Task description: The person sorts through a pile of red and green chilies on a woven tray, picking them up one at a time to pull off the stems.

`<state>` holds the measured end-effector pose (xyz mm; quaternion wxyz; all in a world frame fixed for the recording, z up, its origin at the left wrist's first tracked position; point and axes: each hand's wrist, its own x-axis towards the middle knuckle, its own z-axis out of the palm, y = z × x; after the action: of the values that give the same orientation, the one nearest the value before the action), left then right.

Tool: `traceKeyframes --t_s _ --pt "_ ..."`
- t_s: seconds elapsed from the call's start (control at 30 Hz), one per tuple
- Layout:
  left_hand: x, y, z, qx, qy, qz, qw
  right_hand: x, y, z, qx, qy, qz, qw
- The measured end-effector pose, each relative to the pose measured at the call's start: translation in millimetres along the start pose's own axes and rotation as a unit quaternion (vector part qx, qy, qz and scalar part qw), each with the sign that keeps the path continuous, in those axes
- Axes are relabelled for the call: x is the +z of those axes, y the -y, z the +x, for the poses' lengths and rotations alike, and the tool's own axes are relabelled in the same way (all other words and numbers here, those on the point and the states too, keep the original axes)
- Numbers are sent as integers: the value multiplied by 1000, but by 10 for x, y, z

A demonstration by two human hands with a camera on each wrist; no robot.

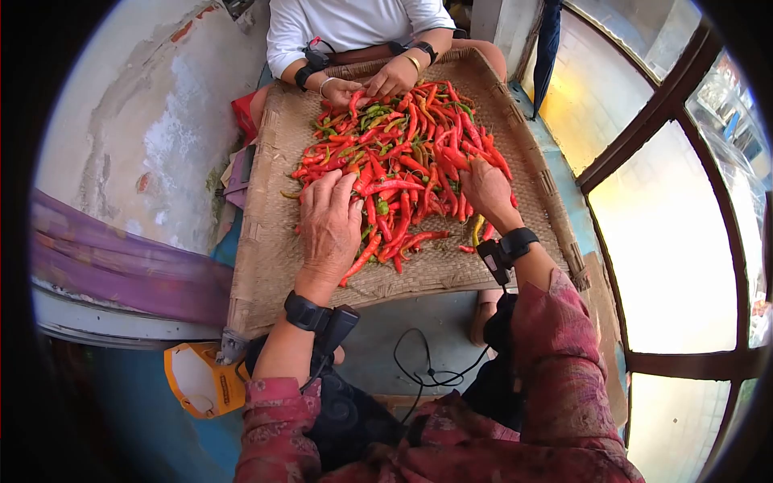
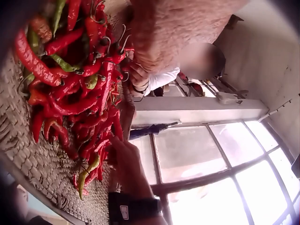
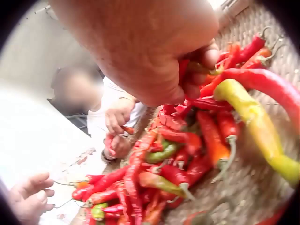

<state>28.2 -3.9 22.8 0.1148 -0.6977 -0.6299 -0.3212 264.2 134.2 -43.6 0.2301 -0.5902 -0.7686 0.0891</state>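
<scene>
A heap of mostly red chili peppers (image 1: 394,189), with some green and yellowish ones, lies in a shallow woven tray (image 1: 274,145). My left hand (image 1: 330,221) rests at the heap's near left side, its fingers loosely extended over the peppers. At the heap's right side, my right hand (image 1: 489,193) has its fingers curled and pinches a red chili pepper (image 3: 183,70), most of it hidden by the hand. Just below those fingers in the right wrist view lies a long yellow-green pepper (image 3: 253,122).
Across the tray, a person in a white shirt (image 1: 354,24) handles peppers at the far edge. Windows (image 1: 664,233) and a folded dark umbrella (image 1: 545,60) are at the right. A yellow bag (image 1: 201,382) hangs below the tray's left corner; a black cable (image 1: 431,374) trails beneath.
</scene>
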Motion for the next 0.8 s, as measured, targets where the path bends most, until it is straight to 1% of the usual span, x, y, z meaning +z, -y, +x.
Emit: traceKeyframes --t_s 0.03,0.07,0.1,0.17,0.2,0.27,0.3,0.37,0.4,0.43,0.47,0.5,0.53,0.6,0.63,0.67,0.7,0.73,0.77,0.8 --pt "-8 -25 -4 23 -3 -2 1000 -53 53 -37 -36 -13 33 999" --pt "-9 -48 -19 36 0 -8 999 -117 92 -93 -44 12 48 998" --pt "-3 -70 -36 31 -4 -8 999 -190 163 -170 -49 13 46 998" --pt "25 -121 -69 53 27 -52 997 -306 276 -347 -124 30 157 979" --pt "44 -158 -82 65 22 -49 996 -399 356 -444 -126 30 156 979" --pt "58 -217 -98 76 18 -50 996 -569 509 -619 -164 131 198 957" --pt "67 -243 -105 89 16 -51 995 -593 536 -687 -163 130 197 958" --pt "103 -241 -128 95 18 -45 994 -622 563 -781 -199 150 241 938" --pt "124 -221 -140 111 23 -35 993 -646 569 -774 -190 174 221 941" --pt "149 -200 -150 128 29 -24 991 -630 541 -761 -187 172 223 941" --pt "178 -179 -168 131 32 -24 991 -594 504 -748 -184 201 205 940" --pt "198 -169 -184 113 76 -41 990 -572 477 -751 -179 230 187 938" --pt "218 -171 -203 94 121 -58 986 -551 462 -770 -175 229 190 939" --pt "236 -207 -233 97 144 -52 983 -502 476 -804 -195 189 231 934" --pt "246 -227 -237 98 162 -45 981 -445 482 -823 -191 189 232 935" --pt "273 -235 -248 100 165 -46 980 -362 490 -849 -224 142 219 939" --pt "300 -242 -268 119 170 -42 977 -314 514 -866 -257 96 205 939" --pt "315 -248 -286 136 175 -38 974 -284 528 -874 -252 109 168 947" --pt "323 -255 -297 135 179 -38 974 -274 532 -879 -250 111 171 947" --pt "310 -284 -288 147 160 -74 973 -273 538 -881 -245 147 136 948"
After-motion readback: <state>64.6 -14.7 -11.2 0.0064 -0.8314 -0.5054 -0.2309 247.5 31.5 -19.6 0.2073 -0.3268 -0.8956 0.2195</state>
